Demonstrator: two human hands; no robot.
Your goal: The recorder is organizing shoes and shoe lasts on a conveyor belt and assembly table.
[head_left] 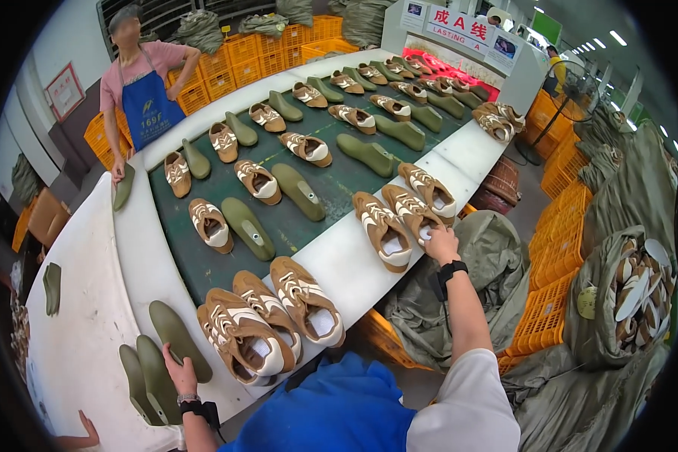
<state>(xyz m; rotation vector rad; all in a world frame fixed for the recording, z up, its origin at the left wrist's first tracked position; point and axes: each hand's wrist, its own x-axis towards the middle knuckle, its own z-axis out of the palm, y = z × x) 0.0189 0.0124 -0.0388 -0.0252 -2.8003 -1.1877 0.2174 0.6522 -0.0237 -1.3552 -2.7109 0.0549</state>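
Brown suede-look lace-up shoe w/ white stripes (pixel 403 205) sits btwn two like it on the white ledge (pixel 346 277); R hand (pixel 443 245) has fingers at its opening, can't tell if gripping. L hand (pixel 181 374) is on a smooth olive-green shoe last (pixel 156 380), mid of three; fingers partly hidden, grip unclear.

Shoes (pixel 381 224) brn w/ wht stripes; lasts (pixel 247 227) olive grn; belt (pixel 340 190) dk grn; crates (pixel 546 313) orng.

By the surface's (pixel 83 248) near edge: three green lasts (pixel 175 328), at least three brown shoes (pixel 294 282) beside them. Midway along its right edge: three more shoes (pixel 379 218). One fan (pixel 571 84). Orange crates (pixel 546 301): too crowded to count.
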